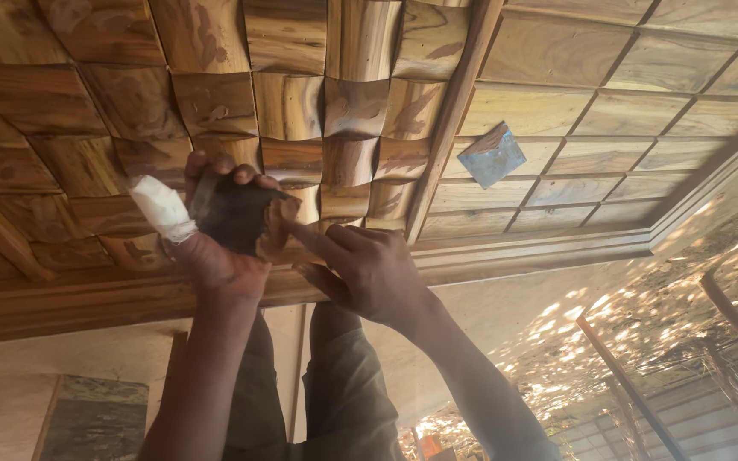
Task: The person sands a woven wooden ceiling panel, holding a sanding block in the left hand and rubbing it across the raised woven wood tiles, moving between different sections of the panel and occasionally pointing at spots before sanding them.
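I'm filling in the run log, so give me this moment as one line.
left hand: bandaged finger, holds dark sanding pad | right hand: fingers at pad edge | surface: carved wooden panel | nearby: blue-grey sheet on panel

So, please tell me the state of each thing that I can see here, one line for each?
Left hand: one finger bandaged, gripping a dark sanding pad.
Right hand: empty, fingertips on the pad's edge.
Carved wooden panel: glossy, wavy blocks.
Blue-grey sandpaper piece: lying loose on the flat grid panel.
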A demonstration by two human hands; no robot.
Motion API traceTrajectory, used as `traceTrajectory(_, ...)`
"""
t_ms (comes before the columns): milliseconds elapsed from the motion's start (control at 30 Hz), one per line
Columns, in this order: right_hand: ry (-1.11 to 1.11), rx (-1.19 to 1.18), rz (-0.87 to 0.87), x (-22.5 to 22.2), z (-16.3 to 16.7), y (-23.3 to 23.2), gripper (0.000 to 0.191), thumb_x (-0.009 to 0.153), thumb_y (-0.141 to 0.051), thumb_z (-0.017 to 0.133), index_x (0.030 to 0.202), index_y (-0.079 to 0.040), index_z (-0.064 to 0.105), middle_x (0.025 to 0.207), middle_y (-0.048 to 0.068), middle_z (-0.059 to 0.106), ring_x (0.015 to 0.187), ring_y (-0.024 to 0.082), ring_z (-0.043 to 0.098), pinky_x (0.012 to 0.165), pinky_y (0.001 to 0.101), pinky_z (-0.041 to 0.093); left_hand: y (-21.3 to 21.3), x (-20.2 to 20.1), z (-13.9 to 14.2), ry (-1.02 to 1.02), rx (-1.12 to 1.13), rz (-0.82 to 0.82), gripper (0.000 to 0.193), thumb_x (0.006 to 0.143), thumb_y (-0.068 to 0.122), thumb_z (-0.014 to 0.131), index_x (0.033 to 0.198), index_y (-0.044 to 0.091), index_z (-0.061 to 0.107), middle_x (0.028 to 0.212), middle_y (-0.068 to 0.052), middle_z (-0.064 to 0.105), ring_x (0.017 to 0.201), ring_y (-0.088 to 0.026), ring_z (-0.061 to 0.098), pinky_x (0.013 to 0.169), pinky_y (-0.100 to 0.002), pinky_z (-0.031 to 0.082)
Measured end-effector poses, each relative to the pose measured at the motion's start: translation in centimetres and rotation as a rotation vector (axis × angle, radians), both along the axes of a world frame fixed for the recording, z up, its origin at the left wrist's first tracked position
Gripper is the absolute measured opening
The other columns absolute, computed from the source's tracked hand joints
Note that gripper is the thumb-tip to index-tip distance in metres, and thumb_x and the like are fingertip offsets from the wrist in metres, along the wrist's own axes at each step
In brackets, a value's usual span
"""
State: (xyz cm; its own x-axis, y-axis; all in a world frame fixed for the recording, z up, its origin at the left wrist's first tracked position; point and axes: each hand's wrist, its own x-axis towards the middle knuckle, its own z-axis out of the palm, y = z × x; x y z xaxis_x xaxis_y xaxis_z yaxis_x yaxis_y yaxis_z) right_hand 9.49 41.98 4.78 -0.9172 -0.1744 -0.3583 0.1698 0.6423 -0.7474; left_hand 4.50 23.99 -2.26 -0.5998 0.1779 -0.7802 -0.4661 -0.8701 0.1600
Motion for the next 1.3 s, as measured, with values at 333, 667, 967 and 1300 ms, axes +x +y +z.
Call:
traceTrajectory(333, 0.097, 0.363, -0.318, -1.7, -8.7, 6.5, 0.065, 0.114, -0.022, 0.068, 0.162, 0.0, 0.03, 0.071, -0.005, 0.066, 0.052, 0.003, 0.057, 0.042, 0.0215, 0.044, -1.7, 1.4, 0.0, -0.027, -0.013, -0.019, 0.042, 0.107, 0.045, 0.065, 0.128, 0.008, 0.062, 0.107, -0.007, 0.064, 0.104, -0.021, 0.063, 0.102, -0.041, 0.055)
traceTrajectory(667, 0.118, 0.609, -0.21, -3.3, -8.3, 6.8, 0.062, 0.112, -0.03, 0.07, 0.157, -0.004, 0.037, 0.073, -0.003, 0.064, 0.044, 0.005, 0.044, 0.037, 0.021, 0.029, -1.3, 1.1, 0.4, -0.011, -0.009, -0.051, 0.044, 0.106, 0.046, 0.067, 0.126, 0.007, 0.061, 0.108, -0.007, 0.063, 0.106, -0.021, 0.061, 0.103, -0.04, 0.055)
traceTrajectory(967, 0.076, 0.406, -0.232, -3.5, -5.5, 5.6, 0.024, 0.107, -0.019, 0.072, 0.127, -0.006, 0.07, 0.08, 0.002, 0.071, 0.054, 0.007, 0.061, 0.041, 0.0224, 0.043, -1.3, 0.3, 0.2, -0.11, -0.007, 0.001, 0.03, 0.111, 0.035, 0.062, 0.124, 0.009, 0.061, 0.103, -0.007, 0.062, 0.102, -0.022, 0.062, 0.101, -0.04, 0.054)
traceTrajectory(1300, -0.007, 0.042, -0.068, -1.8, 0.3, -2.7, 0.054, 0.091, -0.022, 0.079, 0.14, -0.008, 0.061, 0.073, 0.003, 0.06, 0.06, 0.018, 0.063, 0.051, 0.036, 0.051, -0.3, -1.3, -0.3, 0.025, 0.007, 0.036, 0.046, 0.104, 0.049, 0.064, 0.125, 0.008, 0.063, 0.104, -0.007, 0.064, 0.102, -0.02, 0.064, 0.099, -0.039, 0.055)
